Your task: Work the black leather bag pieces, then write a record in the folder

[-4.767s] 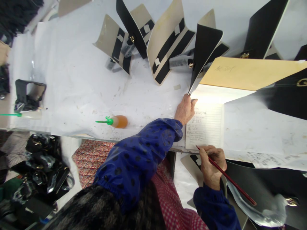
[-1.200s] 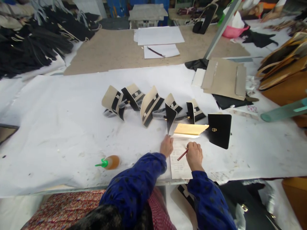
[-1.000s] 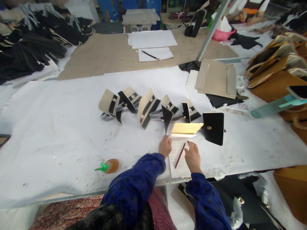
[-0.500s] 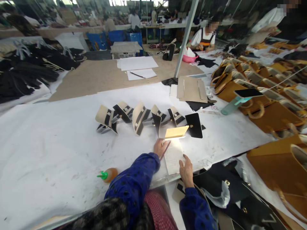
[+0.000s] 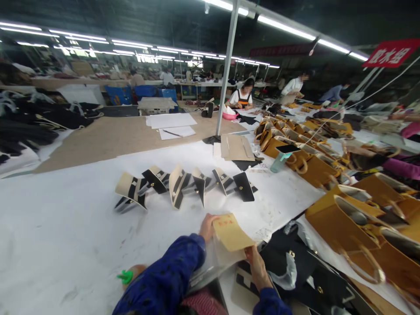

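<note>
A notepad (image 5: 232, 234) with a yellow cover and red writing is held up near the table's front edge. My left hand (image 5: 207, 227) grips its upper left corner, and my right hand (image 5: 257, 264) grips the lower right edge; both are closed. Paler, partly see-through material hangs under the cover, its kind unclear. Beyond my hands stands a row of folded black-and-beige bag pieces (image 5: 180, 186) with small metal fittings. More black pieces (image 5: 305, 262) with clasps and clear plastic wrap lie beside my right forearm.
A bottle with a green nozzle (image 5: 125, 276) is by my left elbow. Mustard handbags (image 5: 341, 223) crowd the right side. Farther back are a teal bottle (image 5: 278, 162) with a phone on it, beige boards (image 5: 236, 148) and a metal post (image 5: 227, 70). A co-worker (image 5: 242, 97) sits beyond.
Both hands have lifted the notepad off the table, and my right hand has closed on it. The thin brown stick by my left hand is out of sight. The view has tilted up.
</note>
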A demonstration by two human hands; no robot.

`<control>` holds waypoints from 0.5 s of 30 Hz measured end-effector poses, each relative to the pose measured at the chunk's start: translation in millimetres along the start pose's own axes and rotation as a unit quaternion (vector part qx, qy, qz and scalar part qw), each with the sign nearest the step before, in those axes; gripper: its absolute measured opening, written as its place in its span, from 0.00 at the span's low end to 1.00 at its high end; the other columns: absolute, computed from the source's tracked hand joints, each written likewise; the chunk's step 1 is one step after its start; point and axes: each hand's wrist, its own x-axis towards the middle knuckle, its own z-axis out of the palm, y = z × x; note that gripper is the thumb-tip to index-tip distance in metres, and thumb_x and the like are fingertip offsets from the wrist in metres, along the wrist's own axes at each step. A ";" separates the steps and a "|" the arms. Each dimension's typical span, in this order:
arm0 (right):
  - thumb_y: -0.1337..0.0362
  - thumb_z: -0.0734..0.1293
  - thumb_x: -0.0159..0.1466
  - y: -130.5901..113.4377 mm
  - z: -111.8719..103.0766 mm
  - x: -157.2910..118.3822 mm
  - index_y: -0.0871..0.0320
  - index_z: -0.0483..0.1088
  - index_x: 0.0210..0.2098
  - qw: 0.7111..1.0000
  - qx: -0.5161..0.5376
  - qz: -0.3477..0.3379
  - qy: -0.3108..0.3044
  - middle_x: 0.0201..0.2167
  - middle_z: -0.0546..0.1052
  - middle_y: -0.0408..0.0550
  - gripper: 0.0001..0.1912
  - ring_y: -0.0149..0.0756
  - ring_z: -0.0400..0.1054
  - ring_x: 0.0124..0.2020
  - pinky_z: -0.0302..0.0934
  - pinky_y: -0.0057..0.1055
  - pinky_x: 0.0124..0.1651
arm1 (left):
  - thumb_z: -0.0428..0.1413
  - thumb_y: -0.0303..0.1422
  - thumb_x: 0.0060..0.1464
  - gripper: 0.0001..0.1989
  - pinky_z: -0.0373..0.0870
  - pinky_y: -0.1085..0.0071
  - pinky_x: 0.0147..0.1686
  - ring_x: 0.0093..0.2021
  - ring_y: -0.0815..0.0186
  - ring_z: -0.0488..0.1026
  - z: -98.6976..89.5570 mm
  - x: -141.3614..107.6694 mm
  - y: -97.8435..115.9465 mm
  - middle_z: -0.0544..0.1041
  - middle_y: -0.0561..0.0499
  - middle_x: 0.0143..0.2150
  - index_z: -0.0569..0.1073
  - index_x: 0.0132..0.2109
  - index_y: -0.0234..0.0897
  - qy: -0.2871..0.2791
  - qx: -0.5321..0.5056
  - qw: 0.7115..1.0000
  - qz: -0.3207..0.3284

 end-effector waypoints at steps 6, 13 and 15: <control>0.25 0.58 0.54 -7.2 -14.2 -25.0 0.62 0.54 0.66 0.997 0.030 0.068 -0.005 0.62 0.65 0.61 0.56 0.50 0.62 0.62 0.52 0.47 0.67 | 0.54 0.31 0.53 0.12 0.67 0.62 0.50 0.44 0.62 0.72 -21.8 -44.4 16.5 0.73 0.44 0.41 0.77 0.42 0.30 -0.042 -0.078 0.996 -0.027; 0.43 0.75 0.51 -34.0 17.6 -60.6 0.60 0.67 0.52 0.999 0.035 0.018 -0.022 0.51 0.74 0.56 0.38 0.49 0.69 0.52 0.66 0.38 0.52 | 0.53 0.35 0.53 0.18 0.67 0.73 0.46 0.44 0.65 0.73 -22.6 -87.6 62.4 0.75 0.48 0.43 0.75 0.49 0.35 -0.185 -0.063 0.980 -0.043; 0.45 0.74 0.54 -35.1 28.0 -67.5 0.62 0.70 0.44 0.997 0.054 0.024 -0.039 0.43 0.76 0.56 0.30 0.49 0.72 0.43 0.68 0.37 0.44 | 0.53 0.34 0.53 0.28 0.67 0.71 0.41 0.40 0.65 0.73 -18.1 -89.9 63.5 0.76 0.47 0.43 0.66 0.61 0.35 -0.193 -0.004 0.978 -0.080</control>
